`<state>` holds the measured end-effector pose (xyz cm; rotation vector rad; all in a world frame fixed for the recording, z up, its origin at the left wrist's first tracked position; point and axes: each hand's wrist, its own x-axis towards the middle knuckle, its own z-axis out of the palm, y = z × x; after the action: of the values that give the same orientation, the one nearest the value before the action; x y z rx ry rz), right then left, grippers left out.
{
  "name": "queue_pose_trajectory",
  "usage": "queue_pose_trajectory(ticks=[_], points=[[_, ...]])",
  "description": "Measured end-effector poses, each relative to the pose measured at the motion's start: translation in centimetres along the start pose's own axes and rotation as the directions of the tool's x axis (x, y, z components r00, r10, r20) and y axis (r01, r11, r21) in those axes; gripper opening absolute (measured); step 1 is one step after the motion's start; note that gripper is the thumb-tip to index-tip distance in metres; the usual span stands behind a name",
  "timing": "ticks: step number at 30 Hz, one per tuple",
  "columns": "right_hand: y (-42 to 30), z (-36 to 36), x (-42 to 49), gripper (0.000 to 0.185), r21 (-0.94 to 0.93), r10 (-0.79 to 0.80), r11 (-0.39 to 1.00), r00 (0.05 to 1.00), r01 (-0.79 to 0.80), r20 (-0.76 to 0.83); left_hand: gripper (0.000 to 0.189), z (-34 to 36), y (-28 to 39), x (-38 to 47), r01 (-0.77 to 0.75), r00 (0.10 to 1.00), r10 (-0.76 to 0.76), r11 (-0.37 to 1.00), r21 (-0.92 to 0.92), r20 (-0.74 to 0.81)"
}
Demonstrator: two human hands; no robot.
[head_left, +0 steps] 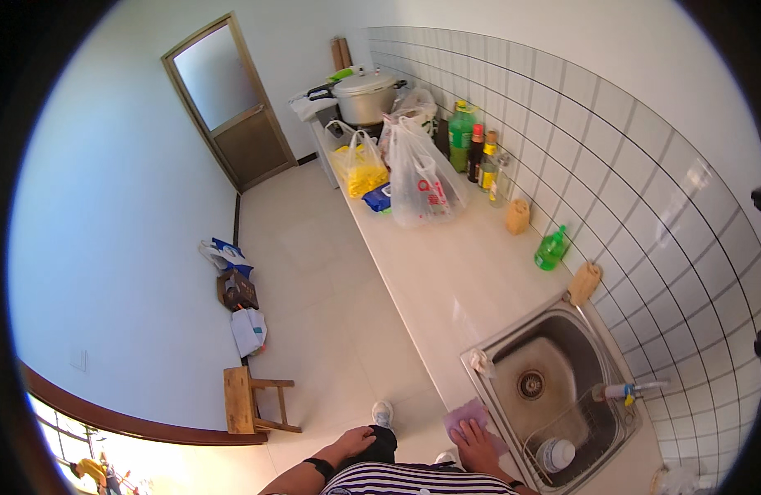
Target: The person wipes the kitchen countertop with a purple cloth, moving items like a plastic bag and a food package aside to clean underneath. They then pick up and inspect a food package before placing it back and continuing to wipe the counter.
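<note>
My right hand (477, 447) lies flat with spread fingers on a purple cloth (470, 419) at the counter's front edge, left of the steel sink (532, 356). My left hand (355, 442) hangs in front of my body near my dark-clad leg, fingers loosely curled, and touches nothing on the counter; whether anything is inside it cannot be seen. A crumpled whitish cloth or paper (482, 363) sits on the sink's near left corner. In the sink, a wire rack holds a white bowl-like item (556, 455). The faucet (621, 391) stands at the wall side.
Along the counter are a green pump bottle (550, 250), loofah-like pieces (584, 284), sauce bottles (475, 153), plastic bags (420, 179) and a pressure cooker (365, 99). A wooden stool (239, 400) and bags (248, 331) stand by the left wall. A person (92, 473) is beyond the lower-left opening.
</note>
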<state>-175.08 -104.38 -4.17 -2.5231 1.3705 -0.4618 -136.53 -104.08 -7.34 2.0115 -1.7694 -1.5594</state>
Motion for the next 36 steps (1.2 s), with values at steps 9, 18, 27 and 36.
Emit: queue_pose_trajectory(ticks=[9, 18, 27, 36], points=[[0.2, 4.2, 19.8, 0.049, -0.093, 0.0, 0.996, 1.0, -0.001, -0.014, 0.049, -10.1, -17.0, 3.7, 0.275, 0.939, -0.27, 0.962, -0.009, -0.214], [0.7, 8.5, 40.3, 0.046, -0.14, 0.017, 0.99, 0.991, -0.036, -0.132, 0.047, -23.3, -25.4, 4.6, 0.407, 0.827, -0.451, 0.892, -0.197, -0.335], [3.9, 7.4, 48.1, 0.057, 0.007, -0.114, 0.993, 0.975, 0.115, 0.188, 0.048, -25.7, -21.3, 7.3, 0.321, 0.822, -0.416, 0.903, -0.286, -0.389], [7.5, 11.2, 70.7, 0.079, 0.002, -0.218, 0.976, 0.976, 0.218, -0.003, 0.048, -29.6, -19.4, 5.0, 0.621, 0.637, -0.759, 0.608, -0.494, -0.134]])
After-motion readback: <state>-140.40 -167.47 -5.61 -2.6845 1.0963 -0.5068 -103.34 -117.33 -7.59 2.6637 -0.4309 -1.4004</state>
